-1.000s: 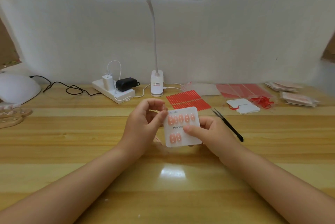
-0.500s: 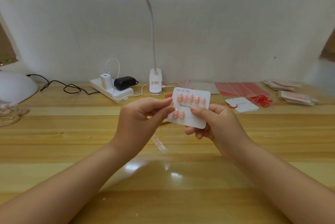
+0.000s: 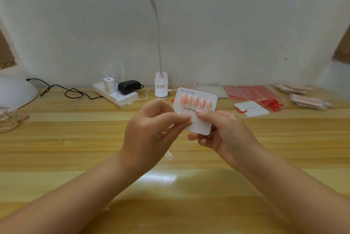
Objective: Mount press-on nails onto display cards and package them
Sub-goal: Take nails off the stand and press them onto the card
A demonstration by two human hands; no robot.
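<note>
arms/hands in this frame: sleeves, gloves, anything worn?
Both forearms are bare up to the frame edge: no sleeves in view. The left hand and right hand wear no gloves, and no rings, watch or bracelets show. Fingernails look short and plain.

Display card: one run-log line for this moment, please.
display card: lifted, five nails in top row | right hand: holds card | left hand: pinching at card's lower left

You hold a card (image 3: 196, 112) above the middle of the table (image 3: 75, 139), your left hand (image 3: 153, 129) at its left edge, your right hand (image 3: 219, 131) behind and below it. A row of nails (image 3: 196, 101) sits along the card's top. Behind stands a lamp (image 3: 161, 86), with a power strip (image 3: 115, 95) to its left. Packets (image 3: 301, 95) lie far right.
</note>
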